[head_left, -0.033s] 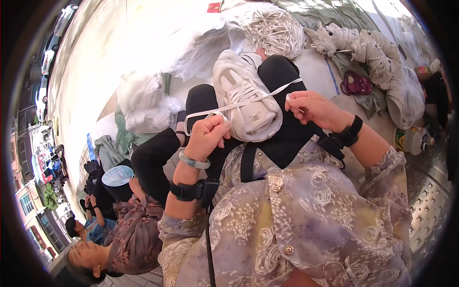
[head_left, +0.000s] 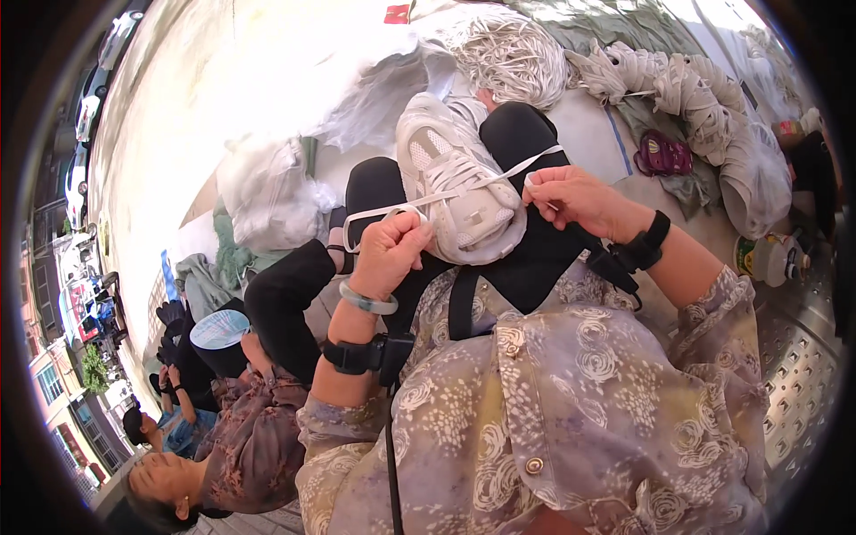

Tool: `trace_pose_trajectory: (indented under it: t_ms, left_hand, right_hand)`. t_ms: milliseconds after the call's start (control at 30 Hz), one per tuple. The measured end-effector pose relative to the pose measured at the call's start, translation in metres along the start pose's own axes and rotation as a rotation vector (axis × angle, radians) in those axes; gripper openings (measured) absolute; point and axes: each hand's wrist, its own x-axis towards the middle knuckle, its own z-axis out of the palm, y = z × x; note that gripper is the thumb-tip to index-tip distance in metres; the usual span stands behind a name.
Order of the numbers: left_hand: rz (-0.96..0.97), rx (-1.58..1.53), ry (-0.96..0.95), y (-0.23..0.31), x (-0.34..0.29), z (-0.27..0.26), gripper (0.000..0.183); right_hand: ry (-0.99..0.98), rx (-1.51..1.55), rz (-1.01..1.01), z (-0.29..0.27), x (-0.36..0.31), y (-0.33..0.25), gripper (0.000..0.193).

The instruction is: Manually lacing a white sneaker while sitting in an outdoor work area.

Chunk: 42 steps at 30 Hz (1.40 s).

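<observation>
A pale beige sneaker [head_left: 477,223] rests between my black-clad knees, its toe toward me. Flat white shoelace [head_left: 457,191] runs through its eyelets, and a loose length crosses over the shoe and lies over my right knee. At the shoe's left side, my left hand [head_left: 390,254] is closed in a pinch on the lace, which bends in a loop beyond the knuckles. My right hand [head_left: 575,201], to the right of the toe, pinches a short white lace end. Both hands are just off the shoe's sides.
A heap of white laces [head_left: 513,58] lies beyond my knees. Bundled pale shoes [head_left: 704,102] are strung at the far right, near a dark red pouch [head_left: 664,154]. Clear plastic bags [head_left: 272,192] lie to the left. A seated person [head_left: 254,428] is close on my left.
My left hand has shifted slightly right and my right hand slightly left, so they are a little closer together. The sneaker stays put.
</observation>
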Motion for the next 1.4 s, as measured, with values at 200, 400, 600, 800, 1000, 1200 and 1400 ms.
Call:
trace_pose_trajectory:
  t_ms: [200,400,600,800,1000,1200,1400]
  left_hand:
    - [0.257,0.069,0.091,0.01,0.023,0.016,0.021]
    - [0.815,0.609,0.097,0.039,0.042,0.036,0.011]
    - [0.708,0.899,0.106,0.031,0.051,0.038,0.007]
    - [0.731,0.688,0.164,0.018,0.049,0.037,0.006]
    - [0.725,0.695,0.156,0.018,0.047,0.043,0.005]
    - [0.738,0.678,0.17,0.018,0.056,0.044,0.008]
    - [0.658,0.453,0.377,0.022,0.024,0.022,0.008]
  right_hand:
    - [0.091,-0.068,-0.144,0.014,0.037,-0.017,0.015]
    - [0.097,0.091,-0.268,0.013,0.06,-0.015,0.01]
    - [0.134,0.088,-0.388,0.014,0.052,0.0,0.006]
    - [0.218,-0.035,-0.521,0.021,0.05,0.005,0.006]
    - [0.291,-0.113,-0.574,0.025,0.05,0.008,0.002]
    - [0.347,-0.286,-0.651,0.022,0.052,0.003,0.003]
    - [0.341,-0.727,-0.925,0.05,0.058,-0.018,0.01]
